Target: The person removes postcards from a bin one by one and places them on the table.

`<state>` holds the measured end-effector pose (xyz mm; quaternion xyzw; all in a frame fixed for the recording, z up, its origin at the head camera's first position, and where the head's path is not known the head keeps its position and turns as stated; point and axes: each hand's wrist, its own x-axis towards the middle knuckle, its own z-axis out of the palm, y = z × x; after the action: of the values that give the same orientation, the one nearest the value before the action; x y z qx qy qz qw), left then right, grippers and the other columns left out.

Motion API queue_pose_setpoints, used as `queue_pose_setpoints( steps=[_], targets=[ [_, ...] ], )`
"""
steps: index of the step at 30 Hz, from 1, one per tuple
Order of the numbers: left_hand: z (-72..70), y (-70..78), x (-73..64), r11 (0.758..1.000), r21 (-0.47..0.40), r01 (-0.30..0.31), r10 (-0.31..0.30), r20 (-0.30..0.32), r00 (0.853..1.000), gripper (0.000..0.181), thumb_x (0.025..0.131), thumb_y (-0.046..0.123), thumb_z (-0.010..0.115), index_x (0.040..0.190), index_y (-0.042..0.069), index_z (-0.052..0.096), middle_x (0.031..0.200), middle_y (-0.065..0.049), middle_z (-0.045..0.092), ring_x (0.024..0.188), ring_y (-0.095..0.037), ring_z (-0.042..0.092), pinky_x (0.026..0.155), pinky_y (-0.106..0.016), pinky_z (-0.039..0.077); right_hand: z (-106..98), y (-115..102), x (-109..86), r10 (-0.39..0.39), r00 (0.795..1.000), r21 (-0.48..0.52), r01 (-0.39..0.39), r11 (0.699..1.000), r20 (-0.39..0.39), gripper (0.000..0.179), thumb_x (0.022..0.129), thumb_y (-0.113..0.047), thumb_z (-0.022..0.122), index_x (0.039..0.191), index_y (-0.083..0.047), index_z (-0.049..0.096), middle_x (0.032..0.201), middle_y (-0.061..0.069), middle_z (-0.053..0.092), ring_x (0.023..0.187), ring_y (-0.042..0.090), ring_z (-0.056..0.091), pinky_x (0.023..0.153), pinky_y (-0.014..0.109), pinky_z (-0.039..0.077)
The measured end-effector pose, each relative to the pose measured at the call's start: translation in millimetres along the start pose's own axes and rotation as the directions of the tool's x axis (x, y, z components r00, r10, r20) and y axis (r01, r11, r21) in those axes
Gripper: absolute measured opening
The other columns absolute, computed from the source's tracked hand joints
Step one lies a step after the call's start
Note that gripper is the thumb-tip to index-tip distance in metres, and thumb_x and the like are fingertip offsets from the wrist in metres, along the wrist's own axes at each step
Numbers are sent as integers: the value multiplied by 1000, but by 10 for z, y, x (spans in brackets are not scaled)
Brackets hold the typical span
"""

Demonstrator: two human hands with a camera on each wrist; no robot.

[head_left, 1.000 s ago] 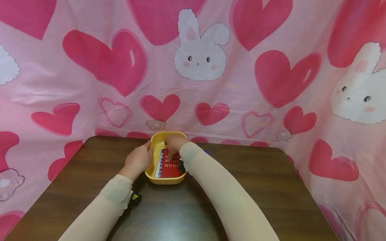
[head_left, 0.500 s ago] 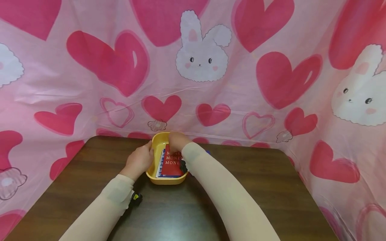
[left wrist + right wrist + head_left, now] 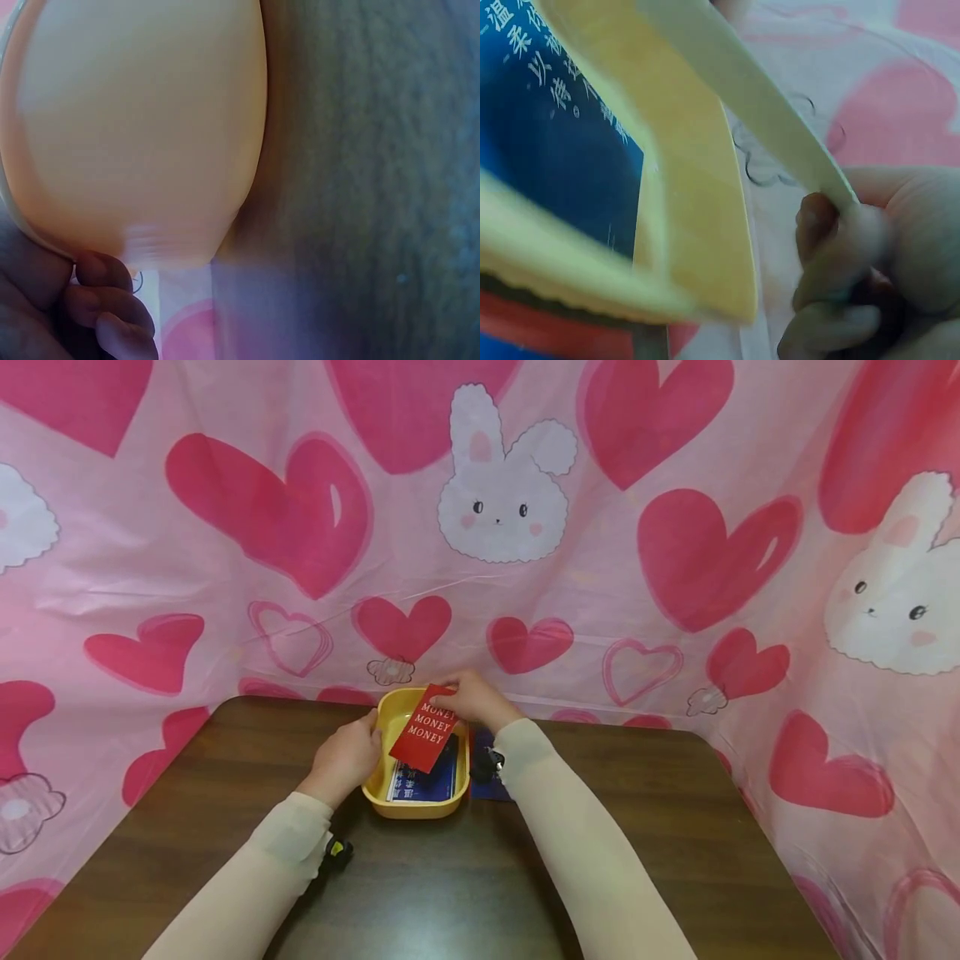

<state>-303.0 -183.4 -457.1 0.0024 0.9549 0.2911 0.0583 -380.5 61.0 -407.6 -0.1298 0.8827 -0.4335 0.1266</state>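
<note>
A yellow plastic basin stands near the table's back edge. My left hand grips its left rim; in the left wrist view the fingers curl at that rim. My right hand pinches a thin red card by its upper end. White "MONEY" lettering repeats down the card, which is tilted above the basin. Edge-on in the right wrist view, the card runs to the pinching fingers. Inside the basin lies a blue card with white characters, partly covered by the red one.
Just right of the basin, a dark blue flat piece lies on the brown wooden table, partly hidden by my right wrist. A pink curtain with hearts and rabbits hangs close behind the table and along both sides.
My right hand has drawn the red card up out of the basin, tilting it and uncovering the blue card. The hand has shifted right and back. My left hand stays on the rim.
</note>
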Motion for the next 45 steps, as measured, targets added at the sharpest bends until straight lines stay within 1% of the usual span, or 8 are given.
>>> queue_pose_setpoints(
  steps=[6, 10, 19, 22, 26, 30, 37, 45],
  targets=[
    [22, 24, 11, 1000, 4, -6, 6, 8, 1000, 66, 121, 33, 47, 179, 7, 31, 156, -26, 66, 120, -41, 73, 112, -66, 60, -215, 292, -134, 55, 998, 299, -41, 953, -37, 46, 107, -15, 72, 151, -3, 70, 126, 20, 76, 86, 22, 78, 75, 35, 71],
    [44, 34, 17, 1000, 5, -8, 8, 11, 1000, 65, 121, 33, 46, 179, 8, 31, 155, -26, 67, 115, -39, 72, 111, -66, 60, -370, 495, -278, 75, 995, 375, -45, 926, -65, 47, 106, -13, 65, 152, -4, 71, 121, 18, 76, 79, 18, 75, 70, 31, 68],
    [91, 71, 7, 999, 32, -17, 17, -6, 1000, 64, 121, 31, 46, 179, 8, 33, 156, -27, 66, 116, -41, 72, 113, -69, 58, -791, 969, -596, 42, 999, 418, -24, 908, -34, 53, 109, -14, 74, 161, -6, 64, 141, 23, 77, 92, 20, 80, 81, 35, 71],
    [77, 73, 0, 999, 41, -17, 17, -8, 1000, 65, 121, 31, 47, 179, 7, 33, 155, -27, 66, 117, -41, 72, 112, -69, 59, -903, 1054, -675, 34, 998, 439, -11, 898, -45, 51, 108, -9, 74, 157, -1, 63, 131, 19, 83, 90, 19, 82, 79, 36, 71],
    [48, 60, -10, 999, 44, -9, 9, -1, 1000, 66, 121, 31, 46, 179, 6, 31, 159, -28, 64, 121, -43, 71, 115, -70, 57, -990, 1096, -714, 23, 995, 470, 24, 882, -93, 44, 109, -6, 72, 151, 5, 63, 108, 3, 87, 83, 15, 82, 73, 34, 70],
    [20, 43, -12, 999, 52, -13, 13, -9, 1000, 66, 121, 31, 45, 179, 4, 30, 165, -30, 59, 126, -45, 70, 117, -71, 55, -1020, 1132, -712, 50, 992, 481, 12, 877, -115, 44, 110, -8, 72, 152, 4, 65, 106, 2, 86, 82, 16, 82, 73, 34, 71],
    [-3, 35, -17, 999, 54, -5, 5, -1, 1000, 65, 121, 30, 44, 179, 4, 31, 161, -29, 61, 122, -44, 69, 115, -72, 55, -990, 1228, -647, 96, 981, 426, -15, 904, -171, 43, 109, -13, 76, 150, -3, 73, 118, 11, 80, 88, 19, 78, 77, 34, 70],
    [-5, 30, -4, 999, 36, -10, 10, -7, 1000, 64, 121, 31, 44, 178, 5, 31, 151, -27, 67, 114, -41, 70, 112, -69, 58, -835, 1297, -553, 143, 980, 329, -90, 940, -139, 39, 104, -13, 82, 143, -9, 80, 138, 20, 76, 95, 22, 77, 81, 34, 70]
  ],
)
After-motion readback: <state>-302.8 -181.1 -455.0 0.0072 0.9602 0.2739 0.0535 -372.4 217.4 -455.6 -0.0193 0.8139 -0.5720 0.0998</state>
